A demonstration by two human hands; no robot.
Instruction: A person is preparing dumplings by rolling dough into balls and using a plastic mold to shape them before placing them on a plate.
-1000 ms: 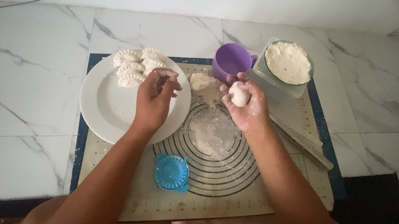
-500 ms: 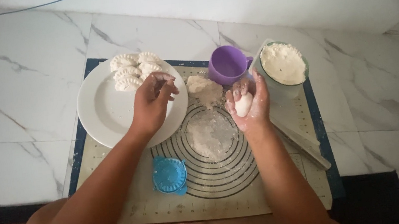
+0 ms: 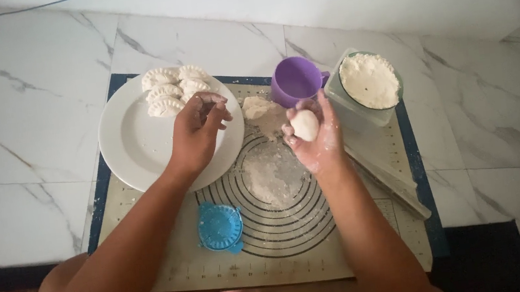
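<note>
My right hand (image 3: 315, 140) holds a small white dough ball (image 3: 304, 125) above the floured middle of a beige baking mat (image 3: 285, 254) with ring markings. My left hand (image 3: 196, 130) hovers over a white plate (image 3: 133, 147) with its fingers loosely curled and nothing visible in them. Several shaped white dumplings (image 3: 169, 90) lie at the plate's far edge, just beyond the left fingertips. A lump of dough (image 3: 259, 109) rests on the mat between the two hands.
A blue round dumpling press (image 3: 220, 227) lies on the mat near my left forearm. A purple cup (image 3: 295, 82) and a clear tub with a bowl of flour (image 3: 369, 81) stand at the mat's far right. A pale rolling pin (image 3: 388, 180) lies along the right side. Marble floor (image 3: 19, 147) surrounds the mat.
The right hand has turned the dough ball slightly in its fingers. The left hand has stayed over the plate near the dumplings, its fingers a little more spread.
</note>
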